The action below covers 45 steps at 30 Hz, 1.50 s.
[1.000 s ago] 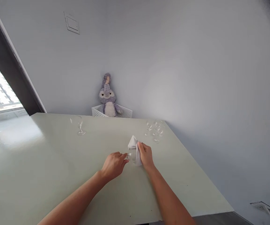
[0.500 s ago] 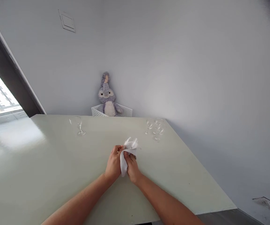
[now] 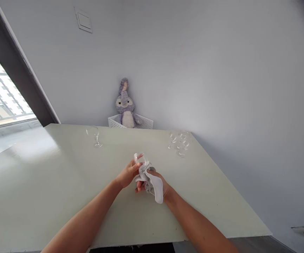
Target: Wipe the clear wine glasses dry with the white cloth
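Note:
Above the near middle of the table, my left hand (image 3: pixel 129 174) has its fingers around a clear glass (image 3: pixel 140 159). Part of the glass shows past the fingertips, while the rest is hidden by fingers and cloth. My right hand (image 3: pixel 165 185) grips a white cloth (image 3: pixel 156 186) that is bunched against the glass, with one flap hanging down towards me. Some fingertips show below the cloth. A stemmed glass (image 3: pixel 97 144) stands upright at the back left of the table. Several more stemmed glasses (image 3: pixel 181 153) are grouped at the back right.
The pale glossy table (image 3: pixel 49 189) has its far edge near the wall corner. Behind it, a grey-purple plush toy (image 3: pixel 128 119) sits in a white perforated basket (image 3: pixel 148 123). A wall runs along the table's right side, and a window (image 3: pixel 4 95) is at left.
The cloth has shifted on the glass, and its flap now hangs over my right hand. My right hand has turned and moved slightly right. More of the glass is uncovered. The view has shifted a little.

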Available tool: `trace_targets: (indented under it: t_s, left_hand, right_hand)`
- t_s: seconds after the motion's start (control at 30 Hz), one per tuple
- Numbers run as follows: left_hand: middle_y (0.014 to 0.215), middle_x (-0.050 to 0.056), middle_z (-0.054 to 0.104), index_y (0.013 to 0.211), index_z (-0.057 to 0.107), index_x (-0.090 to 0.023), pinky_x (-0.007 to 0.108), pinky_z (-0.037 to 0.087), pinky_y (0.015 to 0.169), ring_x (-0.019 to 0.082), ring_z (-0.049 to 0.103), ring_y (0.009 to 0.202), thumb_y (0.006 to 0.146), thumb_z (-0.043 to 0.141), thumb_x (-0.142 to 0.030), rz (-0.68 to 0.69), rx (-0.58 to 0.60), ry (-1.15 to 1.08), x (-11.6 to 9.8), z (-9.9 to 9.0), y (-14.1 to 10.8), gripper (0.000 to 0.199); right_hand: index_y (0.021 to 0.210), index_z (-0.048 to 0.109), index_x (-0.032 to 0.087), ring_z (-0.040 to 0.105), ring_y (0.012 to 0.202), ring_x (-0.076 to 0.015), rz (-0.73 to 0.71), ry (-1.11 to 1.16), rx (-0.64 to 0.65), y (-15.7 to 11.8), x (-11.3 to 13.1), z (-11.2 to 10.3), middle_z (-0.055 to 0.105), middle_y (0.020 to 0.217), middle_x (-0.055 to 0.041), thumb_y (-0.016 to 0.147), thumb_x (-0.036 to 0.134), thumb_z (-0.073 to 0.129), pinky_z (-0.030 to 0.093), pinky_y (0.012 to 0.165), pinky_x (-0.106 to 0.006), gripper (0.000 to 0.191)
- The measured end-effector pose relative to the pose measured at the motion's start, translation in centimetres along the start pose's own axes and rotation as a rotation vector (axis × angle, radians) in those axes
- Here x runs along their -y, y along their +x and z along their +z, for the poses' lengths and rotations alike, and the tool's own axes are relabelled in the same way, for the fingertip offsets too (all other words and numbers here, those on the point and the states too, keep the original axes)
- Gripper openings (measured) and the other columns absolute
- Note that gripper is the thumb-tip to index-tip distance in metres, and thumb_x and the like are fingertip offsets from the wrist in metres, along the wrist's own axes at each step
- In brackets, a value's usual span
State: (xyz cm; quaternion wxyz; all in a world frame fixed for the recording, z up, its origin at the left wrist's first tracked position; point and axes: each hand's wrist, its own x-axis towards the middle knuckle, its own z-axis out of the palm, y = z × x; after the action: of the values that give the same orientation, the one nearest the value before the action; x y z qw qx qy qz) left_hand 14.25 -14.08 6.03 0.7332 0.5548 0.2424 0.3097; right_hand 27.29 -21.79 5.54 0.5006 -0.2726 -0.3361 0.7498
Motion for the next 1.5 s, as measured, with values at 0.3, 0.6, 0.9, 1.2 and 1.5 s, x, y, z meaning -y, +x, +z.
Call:
trace_targets:
  t_s: [0.3,0.6,0.9,1.2,1.5]
  left_hand:
    - [0.112,0.015,0.058,0.109,0.046,-0.014,0.037,0.043,0.082,0.024,0.056,0.098,0.069,0.062,-0.044,0.035,-0.205,0.047,0.1,0.8,0.3,0.053]
    - [0.117,0.012,0.053,0.110,0.037,-0.021,0.031,0.051,0.067,0.017,0.063,0.080,0.064,0.068,-0.040,0.173,-0.545,0.026,0.3,0.0,0.8,0.058]
    - [0.122,0.011,0.043,0.112,0.028,-0.027,0.037,0.050,0.079,0.021,0.059,0.096,0.071,0.063,-0.036,0.439,-0.500,0.018,0.8,2.0,-0.2,0.055]
    - [0.122,0.011,0.044,0.122,0.023,-0.028,0.044,0.044,0.090,0.022,0.049,0.111,0.074,0.060,-0.020,0.807,-0.245,0.454,3.3,3.6,-1.4,0.061]
    - [0.121,0.008,0.041,0.122,0.023,-0.030,0.049,0.043,0.090,0.020,0.053,0.105,0.072,0.063,-0.011,1.009,-0.436,0.441,1.1,1.0,0.3,0.067]
  right_hand:
    - [0.089,0.059,0.014,0.059,0.067,-0.0183,0.087,-0.501,-0.131,-0.4,1.7,-1.6,0.065,0.075,-0.0062,0.074,0.030,0.051,0.043,0.062,-0.031,0.023]
    - [0.073,0.060,0.021,0.052,0.064,-0.0185,-0.172,-1.527,-0.715,-0.8,2.4,-3.1,0.060,0.068,-0.0044,0.073,0.030,0.052,0.033,0.058,-0.028,0.013]
    - [0.085,0.059,0.020,0.053,0.086,-0.0224,-0.397,-0.839,-0.723,0.9,0.3,-3.7,0.059,0.089,-0.0064,0.070,0.043,0.055,0.039,0.076,-0.032,0.029]
    - [0.073,0.054,0.020,0.053,0.057,-0.0153,-0.269,-0.076,-0.698,1.9,-0.9,-1.2,0.057,0.062,0.0009,0.070,0.040,0.050,0.039,0.055,-0.026,0.020]
    - [0.078,0.061,0.016,0.053,0.067,-0.0186,-0.131,-0.737,-0.527,1.4,-2.2,-1.1,0.060,0.069,-0.0035,0.076,0.036,0.047,0.038,0.059,-0.029,0.024]
